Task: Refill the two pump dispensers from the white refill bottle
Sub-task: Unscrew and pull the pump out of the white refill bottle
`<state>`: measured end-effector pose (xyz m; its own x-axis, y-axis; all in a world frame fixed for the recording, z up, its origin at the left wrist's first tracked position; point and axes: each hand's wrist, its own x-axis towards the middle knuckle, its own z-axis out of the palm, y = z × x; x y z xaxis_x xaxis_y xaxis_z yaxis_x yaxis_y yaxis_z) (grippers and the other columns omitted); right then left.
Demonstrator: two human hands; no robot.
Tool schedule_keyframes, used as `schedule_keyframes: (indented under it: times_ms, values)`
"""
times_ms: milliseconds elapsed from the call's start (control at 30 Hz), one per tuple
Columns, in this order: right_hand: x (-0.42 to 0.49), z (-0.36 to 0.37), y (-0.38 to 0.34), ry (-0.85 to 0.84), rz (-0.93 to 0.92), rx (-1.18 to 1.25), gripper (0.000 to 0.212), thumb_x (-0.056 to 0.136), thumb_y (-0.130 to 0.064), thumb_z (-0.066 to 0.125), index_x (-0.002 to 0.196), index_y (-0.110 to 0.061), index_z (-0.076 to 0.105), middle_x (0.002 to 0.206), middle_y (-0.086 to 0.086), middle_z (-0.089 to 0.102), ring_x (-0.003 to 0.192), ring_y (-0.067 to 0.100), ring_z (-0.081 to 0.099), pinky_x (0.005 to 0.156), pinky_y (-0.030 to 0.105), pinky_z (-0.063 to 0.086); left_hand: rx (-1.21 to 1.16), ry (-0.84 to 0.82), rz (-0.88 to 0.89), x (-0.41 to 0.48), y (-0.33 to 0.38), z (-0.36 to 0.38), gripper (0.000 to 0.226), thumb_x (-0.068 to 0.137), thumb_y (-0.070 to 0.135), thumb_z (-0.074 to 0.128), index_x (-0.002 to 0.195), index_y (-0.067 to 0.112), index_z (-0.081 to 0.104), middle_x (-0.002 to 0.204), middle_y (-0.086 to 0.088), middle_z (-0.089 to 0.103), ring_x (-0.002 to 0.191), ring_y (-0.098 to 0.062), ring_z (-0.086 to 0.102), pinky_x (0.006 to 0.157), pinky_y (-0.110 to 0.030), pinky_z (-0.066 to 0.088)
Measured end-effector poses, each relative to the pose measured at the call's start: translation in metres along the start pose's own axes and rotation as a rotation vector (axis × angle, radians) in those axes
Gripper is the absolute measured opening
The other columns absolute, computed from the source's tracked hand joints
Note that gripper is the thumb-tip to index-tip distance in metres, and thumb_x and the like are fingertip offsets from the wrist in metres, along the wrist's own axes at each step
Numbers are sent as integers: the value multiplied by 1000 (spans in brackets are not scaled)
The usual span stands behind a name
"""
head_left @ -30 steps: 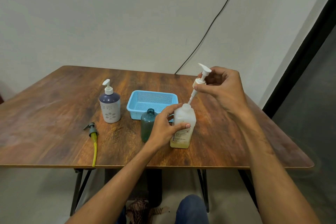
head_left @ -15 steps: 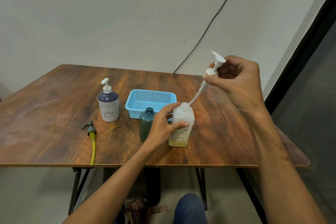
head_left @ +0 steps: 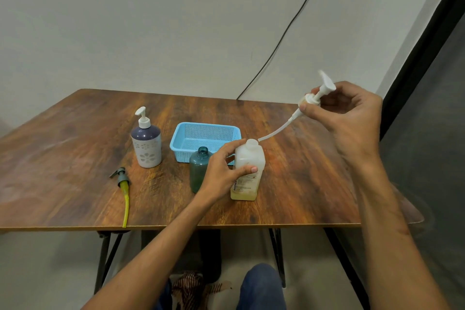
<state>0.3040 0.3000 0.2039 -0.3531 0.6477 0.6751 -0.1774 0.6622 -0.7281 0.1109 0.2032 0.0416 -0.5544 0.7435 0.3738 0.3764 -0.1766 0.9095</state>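
Head view: at centre, the left hand [head_left: 221,168] grips the white refill bottle [head_left: 249,158], upright on the table [head_left: 63,158]. At right, the right hand [head_left: 352,118] pinches a white pump [head_left: 313,98], its tube tip beside the bottle's mouth. That left hand partly hides an open green bottle [head_left: 198,171]. Behind sits a blue basket [head_left: 176,143]; a purple dispenser [head_left: 146,146] and a loose pump [head_left: 123,178] are further left.
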Motion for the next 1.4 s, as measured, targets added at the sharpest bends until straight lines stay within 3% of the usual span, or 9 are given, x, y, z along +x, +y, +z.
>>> schedule_keyframes:
  times_ms: [233, 400, 500, 567, 700, 933, 1133, 1300, 1400]
  values:
    - [-38, 12, 74, 70, 139, -169, 27, 76, -14, 86, 100, -17, 74, 90, -5, 75, 84, 12, 72, 76, 38, 62, 24, 7, 10, 1, -1, 0, 69, 72, 32, 88, 134, 34, 57, 133, 14, 58, 124, -10, 55, 101, -38, 54]
    - [-70, 29, 123, 65, 208, -282, 25, 74, -14, 86, 91, -26, 72, 82, -12, 70, 78, 11, 69, 67, 32, 59, 33, 12, 9, 1, -3, 1, 72, 72, 35, 88, 137, 31, 58, 136, 10, 58, 125, -14, 56, 101, -43, 54]
    - [-84, 36, 149, 32, 212, -372, 21, 73, -18, 88, 89, -20, 73, 85, -8, 68, 76, 11, 64, 63, 37, 57, 34, 12, 11, 1, -3, 1, 70, 73, 34, 88, 136, 32, 57, 137, 10, 57, 125, -14, 56, 101, -43, 54]
    - [-91, 40, 160, 21, 221, -445, 22, 74, -15, 87, 92, -18, 74, 89, -8, 66, 78, 7, 62, 63, 28, 54, 34, 14, 11, 1, -3, 1, 71, 73, 35, 87, 137, 32, 56, 137, 11, 57, 125, -13, 56, 101, -42, 55]
    - [-100, 43, 169, -11, 257, -543, 21, 73, -10, 86, 89, -16, 74, 90, -5, 64, 76, 3, 56, 60, 15, 42, 34, 16, 10, 0, -4, 1, 70, 74, 34, 87, 137, 32, 56, 138, 11, 56, 126, -13, 55, 101, -41, 54]
    - [-104, 47, 184, -70, 351, -677, 17, 78, -13, 80, 77, -17, 63, 86, -4, 57, 70, 3, 48, 53, 17, 33, 16, 11, 18, 0, -3, 2, 69, 76, 28, 87, 137, 28, 56, 137, 9, 56, 127, -13, 54, 102, -40, 54]
    - [-99, 49, 188, -97, 361, -730, 21, 79, -16, 79, 82, -19, 58, 90, -2, 57, 73, 6, 46, 54, 17, 31, 20, 11, 20, 0, -5, 1, 70, 75, 32, 87, 138, 31, 56, 137, 13, 56, 126, -11, 54, 101, -41, 54]
    - [-99, 46, 186, -148, 394, -717, 31, 77, -25, 84, 97, -17, 63, 96, -4, 59, 78, 6, 49, 55, 14, 29, 17, 7, 28, -1, -3, 2, 67, 74, 32, 87, 133, 39, 55, 134, 16, 56, 125, -9, 54, 101, -36, 54]
    - [-98, 44, 186, -163, 398, -705, 33, 73, -27, 87, 93, -17, 62, 94, -3, 60, 73, 4, 48, 54, 15, 29, 15, 7, 30, -1, -2, 2, 66, 75, 30, 86, 132, 38, 54, 134, 15, 56, 125, -9, 55, 101, -34, 53]
